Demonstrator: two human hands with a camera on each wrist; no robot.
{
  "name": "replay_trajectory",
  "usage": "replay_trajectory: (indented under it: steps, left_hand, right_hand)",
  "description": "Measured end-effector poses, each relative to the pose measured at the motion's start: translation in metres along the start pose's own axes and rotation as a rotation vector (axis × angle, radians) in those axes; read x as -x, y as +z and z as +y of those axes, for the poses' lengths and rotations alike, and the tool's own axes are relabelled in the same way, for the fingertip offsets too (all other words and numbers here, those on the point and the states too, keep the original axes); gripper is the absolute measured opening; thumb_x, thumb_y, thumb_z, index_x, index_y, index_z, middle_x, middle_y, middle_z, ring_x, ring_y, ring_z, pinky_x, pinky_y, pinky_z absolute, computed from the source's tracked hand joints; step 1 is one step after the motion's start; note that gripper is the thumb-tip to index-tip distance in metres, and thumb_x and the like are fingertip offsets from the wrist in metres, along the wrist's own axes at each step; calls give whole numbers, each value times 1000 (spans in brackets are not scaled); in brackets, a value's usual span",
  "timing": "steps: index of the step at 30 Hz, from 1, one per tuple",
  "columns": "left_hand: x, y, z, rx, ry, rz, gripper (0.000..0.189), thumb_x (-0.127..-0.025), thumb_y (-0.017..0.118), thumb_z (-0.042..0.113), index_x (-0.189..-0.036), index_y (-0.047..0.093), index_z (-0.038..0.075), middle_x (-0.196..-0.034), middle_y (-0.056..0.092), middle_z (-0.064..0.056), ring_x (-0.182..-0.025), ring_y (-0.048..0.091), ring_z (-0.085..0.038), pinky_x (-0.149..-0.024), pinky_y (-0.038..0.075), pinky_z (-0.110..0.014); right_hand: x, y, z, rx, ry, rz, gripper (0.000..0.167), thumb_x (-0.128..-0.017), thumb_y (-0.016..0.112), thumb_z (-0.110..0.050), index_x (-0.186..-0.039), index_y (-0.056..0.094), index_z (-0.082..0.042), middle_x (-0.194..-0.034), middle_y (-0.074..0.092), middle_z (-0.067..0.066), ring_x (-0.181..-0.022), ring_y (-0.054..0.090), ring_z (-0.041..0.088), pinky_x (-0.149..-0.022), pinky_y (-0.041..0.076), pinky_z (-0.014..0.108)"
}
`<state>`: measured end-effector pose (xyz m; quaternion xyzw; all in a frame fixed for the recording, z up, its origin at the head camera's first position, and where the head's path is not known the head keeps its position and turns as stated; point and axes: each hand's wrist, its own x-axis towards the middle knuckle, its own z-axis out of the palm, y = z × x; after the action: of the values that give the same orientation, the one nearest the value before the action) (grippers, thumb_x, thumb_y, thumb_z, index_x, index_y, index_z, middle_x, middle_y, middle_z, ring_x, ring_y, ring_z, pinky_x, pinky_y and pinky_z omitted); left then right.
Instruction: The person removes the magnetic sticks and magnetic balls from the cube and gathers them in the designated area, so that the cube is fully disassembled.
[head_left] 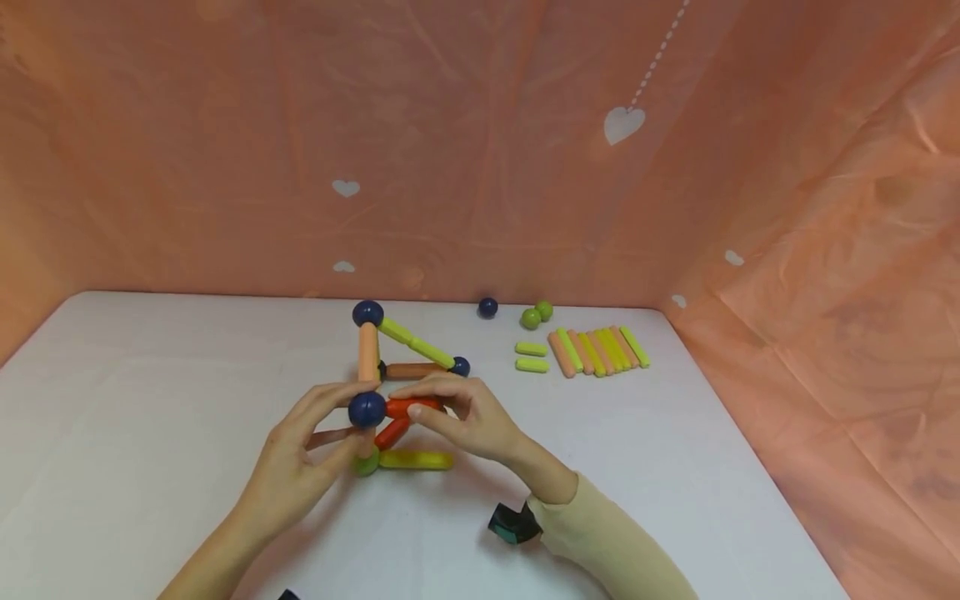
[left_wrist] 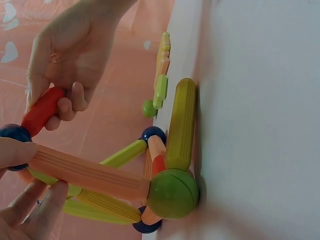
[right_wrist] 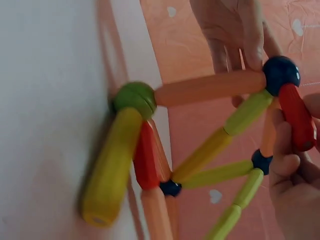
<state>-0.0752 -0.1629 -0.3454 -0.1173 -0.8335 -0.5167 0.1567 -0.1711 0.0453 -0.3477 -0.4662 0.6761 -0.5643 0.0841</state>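
Observation:
A frame of magnetic sticks and balls stands on the white table. My left hand (head_left: 300,462) grips its front upper dark blue ball (head_left: 367,410), with fingertips beside the peach upright stick (left_wrist: 90,172). My right hand (head_left: 480,421) pinches a short red stick (right_wrist: 296,117) whose end meets that ball. At the upright's foot sits a green ball (left_wrist: 174,194), from which a yellow stick (head_left: 416,460) lies out to the right. A second red stick (right_wrist: 146,157) leaves the green ball toward the back. Behind, lime sticks (head_left: 408,337) slope from a raised blue ball (head_left: 367,313) to a lower blue ball (head_left: 461,367).
At the back edge are a loose dark blue ball (head_left: 487,307) and two green balls (head_left: 531,318). Two short lime sticks (head_left: 532,365) lie left of a row of peach and yellow sticks (head_left: 600,350). A peach cloth (head_left: 480,167) hangs behind the table.

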Motion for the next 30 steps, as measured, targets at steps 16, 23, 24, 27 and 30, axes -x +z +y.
replay_trajectory:
  steps: [16, 23, 24, 27, 30]
  left_hand:
    - [0, 3, 1, 46, 18, 32, 59, -77, 75, -6, -128, 59, 18, -120, 55, 3, -104, 51, -1, -79, 54, -17]
    - [3, 2, 0, 56, -3, 37, 54, -80, 76, 1, -128, 58, 20, -122, 55, 5, -107, 52, -1, -81, 53, -16]
    - [3, 1, 0, 56, -8, 39, 54, -80, 76, 2, -128, 59, 20, -122, 55, 6, -107, 52, -1, -81, 52, -15]
    - [4, -1, 1, 52, -18, 40, 52, -81, 75, 4, -128, 58, 21, -123, 54, 6, -109, 51, 0, -82, 51, -14]
    - [5, -2, 2, 59, -22, 34, 51, -83, 74, 5, -128, 58, 21, -123, 54, 6, -109, 51, 0, -82, 51, -14]
  right_hand:
    - [32, -32, 17, -74, 288, 252, 28, -92, 61, -5, -117, 62, 8, -115, 63, 23, -96, 60, 16, -85, 52, 28]
    - [49, -60, 30, -35, 673, 478, 31, -90, 64, -9, -119, 62, 2, -113, 67, 16, -102, 64, 28, -88, 53, 33]
    - [51, -64, 32, -15, 708, 495, 29, -90, 65, -10, -118, 63, 1, -113, 67, 15, -102, 64, 27, -88, 53, 33]
    - [54, -74, 37, 37, 763, 503, 29, -92, 62, -10, -119, 63, 1, -119, 64, 17, -99, 65, 25, -85, 54, 32]
    - [58, -83, 41, 62, 800, 492, 29, -93, 59, -9, -120, 62, 2, -122, 61, 20, -91, 65, 22, -82, 54, 29]
